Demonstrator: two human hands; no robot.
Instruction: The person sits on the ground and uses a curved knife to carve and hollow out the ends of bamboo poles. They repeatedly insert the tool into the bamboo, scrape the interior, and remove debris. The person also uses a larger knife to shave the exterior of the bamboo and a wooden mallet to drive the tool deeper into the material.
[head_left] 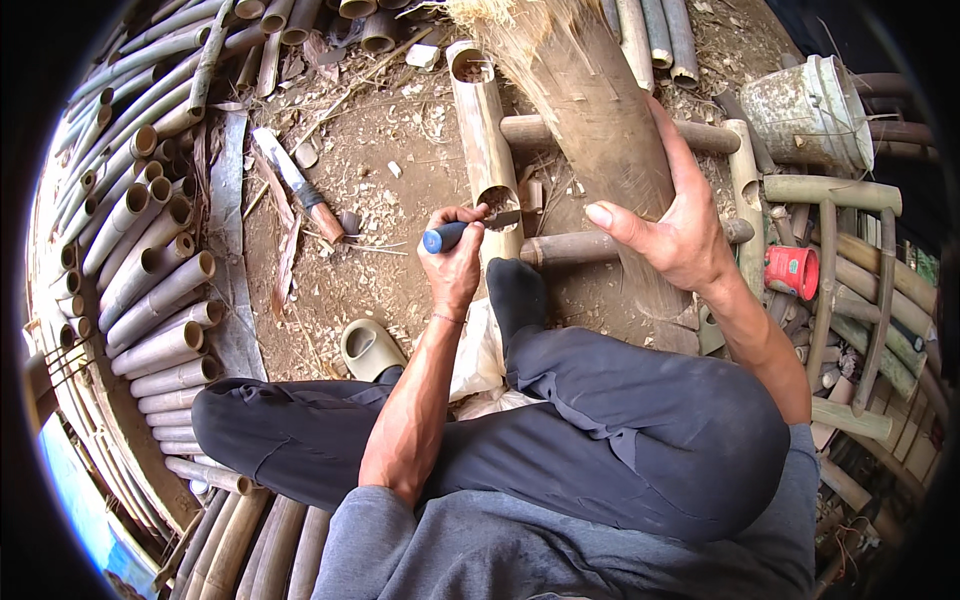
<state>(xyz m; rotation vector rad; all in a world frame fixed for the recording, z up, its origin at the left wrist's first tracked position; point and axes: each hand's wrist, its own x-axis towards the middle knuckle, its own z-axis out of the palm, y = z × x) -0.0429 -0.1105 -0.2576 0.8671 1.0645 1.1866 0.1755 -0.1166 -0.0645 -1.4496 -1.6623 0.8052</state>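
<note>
My left hand (453, 255) is closed round the blue handle of a short-bladed chisel (446, 237). Its flat metal blade rests at a hole cut in an upright bamboo pole (487, 130), with wood chips in the hole. My right hand (680, 225) has its thumb stretched out and its index finger straight, beside a thick piece of wood (590, 110) with a frayed, splintered end. The other fingers are hidden. Two bamboo rungs (580, 247) join the pole to a second pole (746, 200), passing behind the thick wood.
A large knife (295, 182) with a wooden handle lies on the chip-strewn ground to the left. Stacked bamboo poles (150, 290) line the left side. At the right are a dirty white bucket (808, 115), a red container (790, 271) and bamboo frames (830, 192). A sandal (370, 350) lies near my knee.
</note>
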